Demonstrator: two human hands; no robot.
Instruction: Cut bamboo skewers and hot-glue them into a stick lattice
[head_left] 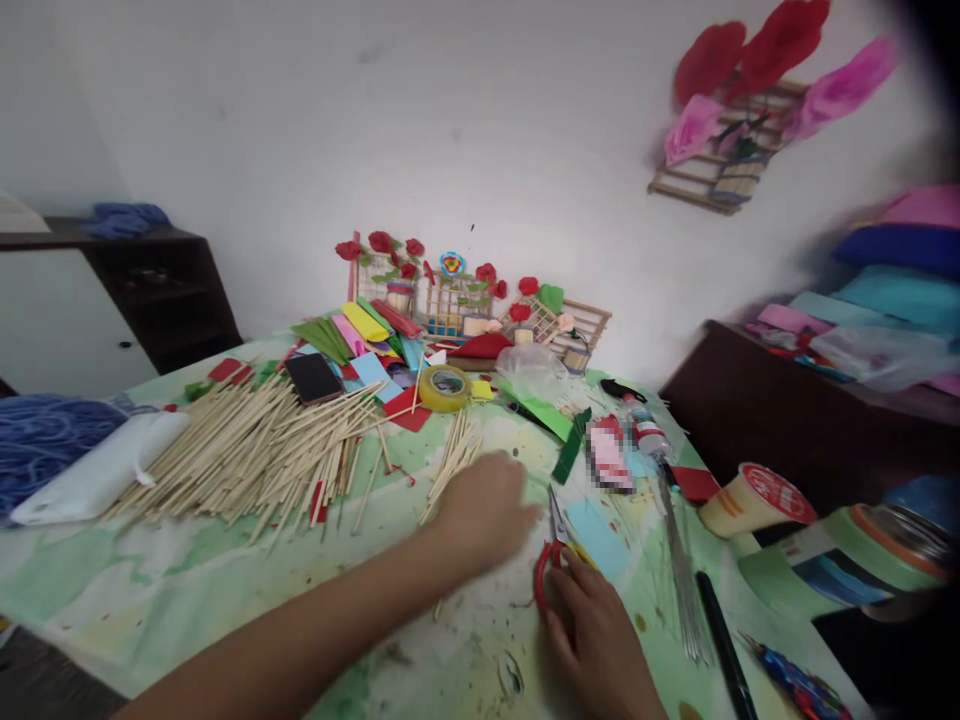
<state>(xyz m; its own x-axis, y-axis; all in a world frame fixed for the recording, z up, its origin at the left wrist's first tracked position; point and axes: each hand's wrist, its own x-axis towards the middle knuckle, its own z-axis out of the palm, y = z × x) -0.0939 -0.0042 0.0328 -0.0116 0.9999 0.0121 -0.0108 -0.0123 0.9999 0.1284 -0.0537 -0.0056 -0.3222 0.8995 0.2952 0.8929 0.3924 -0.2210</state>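
Currently, we list: scissors, beside blue paper, right hand grasping their handles; left hand, blurred, grip we cannot tell, near sticks. Risks, we judge: a careless sweep scattering sticks; blades, pointing forward, nicking the left hand.

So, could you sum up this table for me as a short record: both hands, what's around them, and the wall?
Left hand: blurred, near a small bunch of thin pale wooden sticks; grip unclear
Right hand: fingers on metal scissors with red handles
Left of table: large heap of thin pale sticks
Behind the small bunch: round roll of yellow tape
Right side: slim black pen-like rod
Wall: wooden lattice with red and pink flowers, upper right
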